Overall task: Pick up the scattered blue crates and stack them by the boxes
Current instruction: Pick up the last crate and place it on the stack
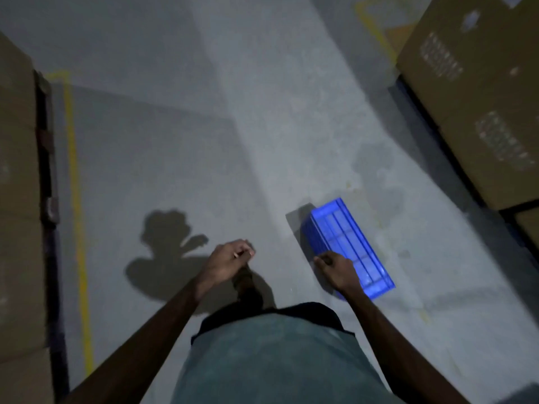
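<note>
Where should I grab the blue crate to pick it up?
Probably by its two long edges, near the middle, reaching down from above. The blue crate lies flat on the floor and is long and narrow, so a middle grip should keep it level. The right hand is at its left edge.

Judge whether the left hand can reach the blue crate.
Probably yes: only bare floor shows between the left hand and the blue crate, though the right hand overlaps its near edge.

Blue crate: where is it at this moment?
In the head view the blue crate appears lower right, against the grey floor, its near end overlapped by the right hand; cardboard boxes stand beyond it, farther right.
</note>
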Motion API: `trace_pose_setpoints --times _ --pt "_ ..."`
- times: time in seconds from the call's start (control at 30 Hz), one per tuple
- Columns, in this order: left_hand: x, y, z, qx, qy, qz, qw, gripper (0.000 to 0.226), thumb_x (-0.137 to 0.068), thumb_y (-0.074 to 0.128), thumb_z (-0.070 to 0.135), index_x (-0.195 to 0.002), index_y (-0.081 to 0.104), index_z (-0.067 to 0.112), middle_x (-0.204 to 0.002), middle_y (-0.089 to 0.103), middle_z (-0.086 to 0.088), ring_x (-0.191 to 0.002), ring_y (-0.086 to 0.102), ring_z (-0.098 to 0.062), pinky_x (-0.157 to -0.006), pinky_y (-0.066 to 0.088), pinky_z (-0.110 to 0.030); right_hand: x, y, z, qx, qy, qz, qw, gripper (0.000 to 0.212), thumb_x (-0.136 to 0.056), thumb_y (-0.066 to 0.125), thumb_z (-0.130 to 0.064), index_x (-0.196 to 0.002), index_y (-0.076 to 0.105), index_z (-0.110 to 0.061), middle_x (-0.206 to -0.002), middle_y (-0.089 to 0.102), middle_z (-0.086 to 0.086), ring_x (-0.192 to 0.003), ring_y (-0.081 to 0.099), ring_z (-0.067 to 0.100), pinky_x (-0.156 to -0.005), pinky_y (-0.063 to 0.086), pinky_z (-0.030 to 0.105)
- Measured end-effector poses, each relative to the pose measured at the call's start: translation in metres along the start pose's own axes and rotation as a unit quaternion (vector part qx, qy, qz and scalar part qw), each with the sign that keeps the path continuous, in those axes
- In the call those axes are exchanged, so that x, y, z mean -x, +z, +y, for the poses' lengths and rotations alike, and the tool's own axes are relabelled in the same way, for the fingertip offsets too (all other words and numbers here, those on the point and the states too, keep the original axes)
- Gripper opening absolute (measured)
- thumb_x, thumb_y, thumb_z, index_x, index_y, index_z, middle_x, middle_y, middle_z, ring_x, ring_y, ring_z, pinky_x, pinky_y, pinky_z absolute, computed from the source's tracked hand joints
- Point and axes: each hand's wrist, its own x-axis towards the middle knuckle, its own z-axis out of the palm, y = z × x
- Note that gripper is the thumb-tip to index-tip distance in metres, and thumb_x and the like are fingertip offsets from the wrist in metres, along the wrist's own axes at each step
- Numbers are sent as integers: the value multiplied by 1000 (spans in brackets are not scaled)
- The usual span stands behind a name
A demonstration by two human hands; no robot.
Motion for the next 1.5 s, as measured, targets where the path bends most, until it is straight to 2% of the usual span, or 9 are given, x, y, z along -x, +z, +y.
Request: trace_pose_setpoints --times 0.13,0.27,0.43,0.67,0.83,1.1,1.27,1.4,1.5 --pt "-83 -62 18 -48 12 -61 997 19 -98 66 31 -82 65 42 -83 68 26 -81 59 10 -78 44 -18 -61 -19 -61 -23 9 40 999 22 -96 65 -40 -102 73 -21 -99 76 6 -103 69 28 -83 48 35" --pt "-167 -97 50 -59 23 -94 993 13 -97 67 37 -84 67 36 -77 67 33 -74 60 13 -73 46 -17 -124 -40 -93 -73 48 82 993 22 -94 65 -44 -101 73 -25 -99 77 2 -101 70 26 -87 53 36" --pt "-281 -110 103 -114 81 -167 976 30 -77 56 60 -86 71 36 -90 75 12 -87 67 -6 -82 50 -26 -201 -61 -100 -149 105 134 974 23 -94 65 -43 -100 74 -22 -97 77 1 -99 70 22 -85 53 36" --pt "-421 -108 206 -103 100 -226 963 10 -86 66 36 -85 73 29 -82 75 10 -82 70 -14 -79 54 -29 -270 -97 -81 -239 216 172 931 21 -93 66 -41 -101 74 -24 -97 76 3 -99 70 24 -81 49 33" --pt "-490 -89 276 -110 101 -306 940 10 -100 62 10 -97 72 8 -90 75 -17 -77 67 -16 -73 55 -26 -287 -149 -79 -328 271 277 862 15 -94 66 -39 -96 73 -25 -85 72 -5 -84 68 17 -75 51 32" --pt "-568 -12 356 -236 120 -463 846 13 -98 65 20 -95 75 13 -83 76 -6 -68 65 -14 -70 52 -25 -282 -154 -91 -392 414 339 748 19 -93 62 -50 -91 68 -32 -93 74 -6 -92 68 18 -79 47 32" --pt "-605 42 391 -343 198 -565 723 13 -100 63 15 -98 72 6 -85 73 -10 -61 64 3 -58 49 -13 -282 -135 -118 -381 519 360 676 22 -93 60 -50 -101 67 -31 -96 73 -9 -98 67 20 -80 51 34" --pt "-632 82 418 -413 228 -593 652 15 -98 66 22 -94 72 8 -89 76 -11 -81 72 -22 -63 54 -23 -286 -131 -142 -372 573 352 640 27 -94 55 -52 -107 66 -31 -103 73 -8 -100 65 18 -80 53 35" --pt "-631 110 429 -433 247 -590 635 19 -97 68 28 -95 73 10 -86 76 -9 -72 68 -23 -69 54 -27 -286 -128 -147 -371 594 327 634 27 -94 53 -51 -108 64 -31 -106 72 -3 -101 65 22 -79 53 36"
